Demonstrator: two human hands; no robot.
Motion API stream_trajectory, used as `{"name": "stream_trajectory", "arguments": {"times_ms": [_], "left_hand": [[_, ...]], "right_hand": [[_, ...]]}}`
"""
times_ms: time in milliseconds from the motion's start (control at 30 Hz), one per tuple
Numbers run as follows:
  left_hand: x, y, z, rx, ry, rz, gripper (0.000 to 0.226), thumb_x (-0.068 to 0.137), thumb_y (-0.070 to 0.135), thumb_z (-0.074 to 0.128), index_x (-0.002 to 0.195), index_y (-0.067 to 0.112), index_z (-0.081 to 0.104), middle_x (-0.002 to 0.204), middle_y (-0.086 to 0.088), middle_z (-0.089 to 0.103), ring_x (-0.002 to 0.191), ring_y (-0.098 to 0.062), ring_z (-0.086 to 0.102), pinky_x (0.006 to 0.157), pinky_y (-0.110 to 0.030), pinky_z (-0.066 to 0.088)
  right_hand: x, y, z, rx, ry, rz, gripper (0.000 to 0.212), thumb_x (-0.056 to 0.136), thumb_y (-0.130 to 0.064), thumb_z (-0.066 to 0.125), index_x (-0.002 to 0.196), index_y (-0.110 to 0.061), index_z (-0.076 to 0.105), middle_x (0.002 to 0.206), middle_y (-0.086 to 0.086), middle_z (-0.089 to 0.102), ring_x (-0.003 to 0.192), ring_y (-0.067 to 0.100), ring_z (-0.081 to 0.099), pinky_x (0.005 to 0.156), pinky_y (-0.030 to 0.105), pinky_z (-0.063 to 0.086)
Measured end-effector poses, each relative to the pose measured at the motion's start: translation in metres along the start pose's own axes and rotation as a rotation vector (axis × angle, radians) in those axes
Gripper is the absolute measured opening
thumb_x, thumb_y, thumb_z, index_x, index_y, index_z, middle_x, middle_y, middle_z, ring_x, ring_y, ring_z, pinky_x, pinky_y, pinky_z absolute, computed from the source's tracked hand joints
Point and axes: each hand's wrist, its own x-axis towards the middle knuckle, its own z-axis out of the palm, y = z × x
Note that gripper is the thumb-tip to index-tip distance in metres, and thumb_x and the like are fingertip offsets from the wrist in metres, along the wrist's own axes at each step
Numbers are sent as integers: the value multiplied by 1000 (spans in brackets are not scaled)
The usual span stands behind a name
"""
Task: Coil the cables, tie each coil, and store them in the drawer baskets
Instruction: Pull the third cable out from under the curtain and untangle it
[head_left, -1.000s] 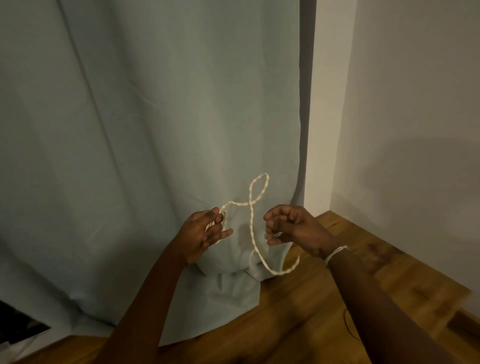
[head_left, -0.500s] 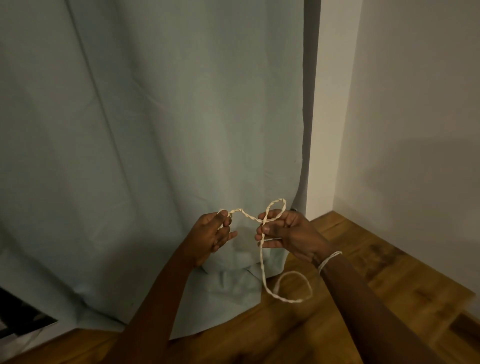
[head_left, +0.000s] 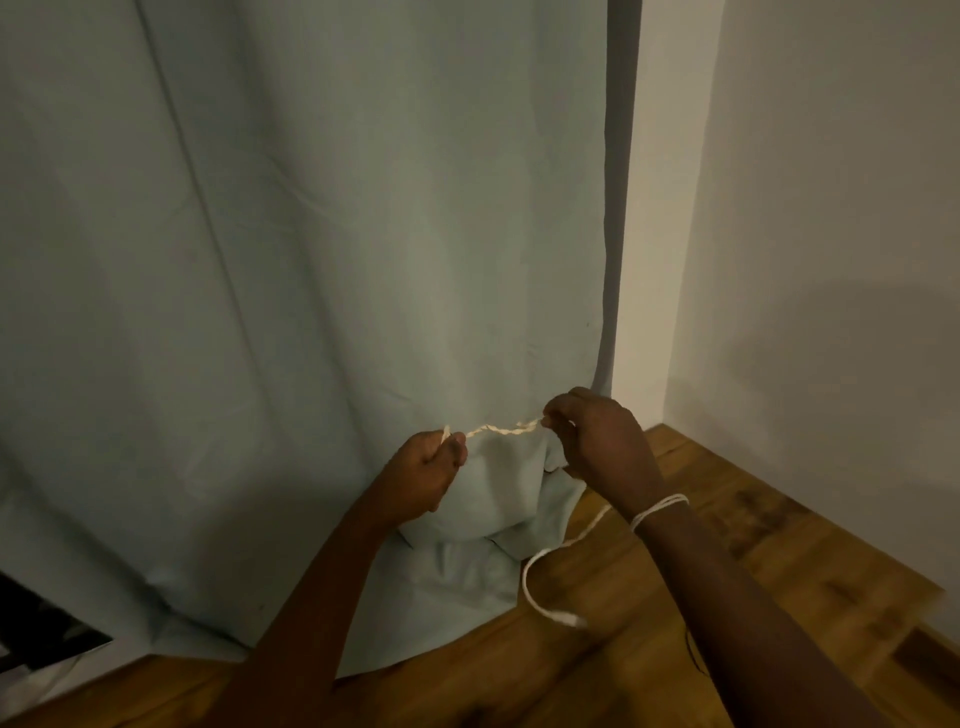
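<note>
Cream twisted cord (head_left: 501, 429) is pulled tight between two hands, in front of the pale curtain (head_left: 311, 260). The left hand (head_left: 423, 475) pinches one end; the right hand (head_left: 597, 441) has its fingers curled round the other. A loose tail hangs down over the wood floor (head_left: 623, 675). No coil is tied yet, I think. No drawer or basket shows.
</note>
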Motion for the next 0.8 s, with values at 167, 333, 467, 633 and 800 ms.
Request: {"name": "stream_trajectory", "arguments": {"times_ms": [167, 333, 467, 633, 800], "left_hand": [[-12, 19, -8, -213, -360, -108, 40, 102, 32, 43, 67, 14, 47, 50, -4, 32, 37, -9, 32, 91, -40, 55], [-17, 22, -21, -625, -689, -174, 35, 99, 20, 42, 67, 9, 47, 37, 4, 32, 29, -7, 25, 107, -56, 39], [-17, 29, 0, -828, -862, -134, 33, 97, 26, 50, 68, 10, 49, 36, 5, 41, 29, -5, 35, 102, -49, 46], [-6, 45, 18, -1196, -856, -56, 33, 102, 27, 40, 76, 8, 50, 38, -1, 32, 31, -16, 31, 103, -43, 45], [1, 46, 13, -1304, -637, -14, 43, 104, 29, 25, 72, 10, 49, 38, 1, 30, 30, -13, 30, 98, -40, 49]], "right_hand": [[5, 20, -11, -22, -134, -82, 21, 101, -21, 54, 99, -14, 73, 93, 2, 69, 81, 19, 64, 70, 31, 49], [2, 21, -26, 515, -260, 81, 41, 104, -34, 46, 72, -12, 61, 65, -3, 59, 62, 7, 54, 67, 26, 45], [-2, -4, -4, 848, -277, 316, 52, 98, -43, 53, 54, -16, 53, 51, -4, 50, 53, 10, 48, 62, 26, 42], [-17, -19, 24, 786, -440, 363, 40, 97, -1, 56, 63, -19, 65, 62, -5, 62, 57, 6, 55, 57, 16, 47], [-22, -31, 42, 708, -324, 232, 33, 98, -13, 48, 70, -5, 65, 64, 3, 65, 57, 12, 59, 56, 21, 48]]}}
